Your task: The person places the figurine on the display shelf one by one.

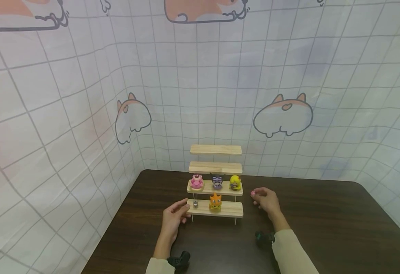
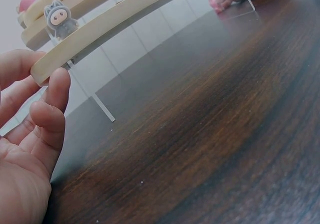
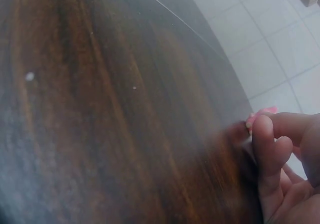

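Note:
A wooden tiered display rack (image 1: 233, 206) stands on the table, and my left hand (image 1: 173, 219) grips the left end of its lowest board (image 2: 95, 32). Near that end sits a tiny grey hooded figurine (image 2: 61, 19), with an orange spiky figurine (image 1: 215, 203) farther along the same board. To the right of the rack, my right hand (image 1: 268, 200) pinches a small pink figurine (image 3: 260, 115) between thumb and fingertips, just above the table. Fingers cover most of the pink figurine, so its shape is unclear.
On the second board are a pink figurine (image 1: 197, 182), a purple one (image 1: 217, 182) and a yellow one (image 1: 235, 183). Two bare boards (image 1: 215, 149) rise behind. The dark wooden table (image 1: 323, 217) meets a grid-patterned curtain (image 1: 213, 95) at the back.

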Demonstrator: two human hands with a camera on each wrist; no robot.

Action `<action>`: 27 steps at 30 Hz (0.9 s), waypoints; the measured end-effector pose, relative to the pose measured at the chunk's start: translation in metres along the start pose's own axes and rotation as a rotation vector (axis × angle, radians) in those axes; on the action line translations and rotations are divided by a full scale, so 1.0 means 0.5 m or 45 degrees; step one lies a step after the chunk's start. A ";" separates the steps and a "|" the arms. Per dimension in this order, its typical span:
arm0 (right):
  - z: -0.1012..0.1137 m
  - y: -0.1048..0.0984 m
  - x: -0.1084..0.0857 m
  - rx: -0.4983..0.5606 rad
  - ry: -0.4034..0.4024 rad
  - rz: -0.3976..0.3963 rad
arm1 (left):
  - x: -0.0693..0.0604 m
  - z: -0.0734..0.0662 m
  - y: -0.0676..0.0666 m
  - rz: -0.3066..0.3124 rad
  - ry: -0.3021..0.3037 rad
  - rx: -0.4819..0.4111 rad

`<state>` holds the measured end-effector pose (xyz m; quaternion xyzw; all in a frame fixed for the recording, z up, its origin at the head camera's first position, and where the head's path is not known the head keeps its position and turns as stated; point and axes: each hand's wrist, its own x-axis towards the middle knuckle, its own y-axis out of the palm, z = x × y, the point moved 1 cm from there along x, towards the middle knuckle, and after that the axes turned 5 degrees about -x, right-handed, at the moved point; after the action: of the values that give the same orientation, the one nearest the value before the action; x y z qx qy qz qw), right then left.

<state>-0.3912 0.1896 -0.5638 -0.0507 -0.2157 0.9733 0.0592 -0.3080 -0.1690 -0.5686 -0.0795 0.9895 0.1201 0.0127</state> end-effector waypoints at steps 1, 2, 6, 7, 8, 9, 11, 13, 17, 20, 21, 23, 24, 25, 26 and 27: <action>0.000 0.000 0.000 0.000 -0.001 -0.001 | 0.000 0.000 0.000 0.000 0.000 0.000; 0.000 0.000 0.000 -0.001 -0.001 -0.001 | 0.000 -0.001 0.001 0.000 -0.002 -0.001; 0.002 0.000 -0.003 -0.006 0.001 -0.002 | -0.002 -0.003 0.001 0.002 -0.005 0.001; 0.002 0.000 -0.004 -0.007 0.003 -0.003 | -0.002 -0.003 0.001 0.002 -0.006 0.002; 0.003 -0.001 -0.004 -0.008 0.004 -0.003 | -0.002 -0.003 0.001 0.002 -0.007 0.003; 0.003 -0.001 -0.005 -0.009 0.004 -0.004 | -0.002 -0.003 0.001 0.003 -0.009 0.005; 0.004 -0.001 -0.006 -0.009 0.010 -0.007 | -0.001 -0.003 0.000 0.003 -0.010 0.008; 0.004 -0.001 -0.006 -0.007 0.009 -0.009 | -0.001 -0.001 -0.001 0.003 -0.010 0.010; 0.005 -0.002 -0.009 0.003 -0.005 -0.007 | 0.001 0.001 -0.003 0.008 -0.004 0.011; 0.003 -0.002 -0.012 0.024 -0.023 0.001 | 0.001 0.001 -0.004 0.011 0.000 0.012; 0.002 -0.002 -0.013 0.032 -0.026 0.004 | 0.001 0.001 -0.003 0.011 0.001 0.012; -0.002 -0.002 -0.014 0.048 -0.036 0.014 | 0.000 0.000 -0.002 0.009 0.000 0.010; -0.003 -0.002 -0.015 0.055 -0.039 0.017 | -0.001 0.000 -0.002 0.008 0.000 0.009; -0.004 -0.003 -0.016 0.060 -0.041 0.020 | -0.001 -0.001 -0.002 0.007 0.001 0.007; -0.006 -0.003 -0.017 0.067 -0.048 0.025 | -0.001 -0.002 -0.001 0.006 0.000 0.007; -0.007 -0.004 -0.017 0.074 -0.054 0.028 | -0.001 -0.002 -0.001 0.005 -0.001 0.004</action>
<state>-0.3820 0.1914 -0.5656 -0.0306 -0.1879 0.9807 0.0451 -0.3077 -0.1695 -0.5678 -0.0776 0.9898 0.1184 0.0131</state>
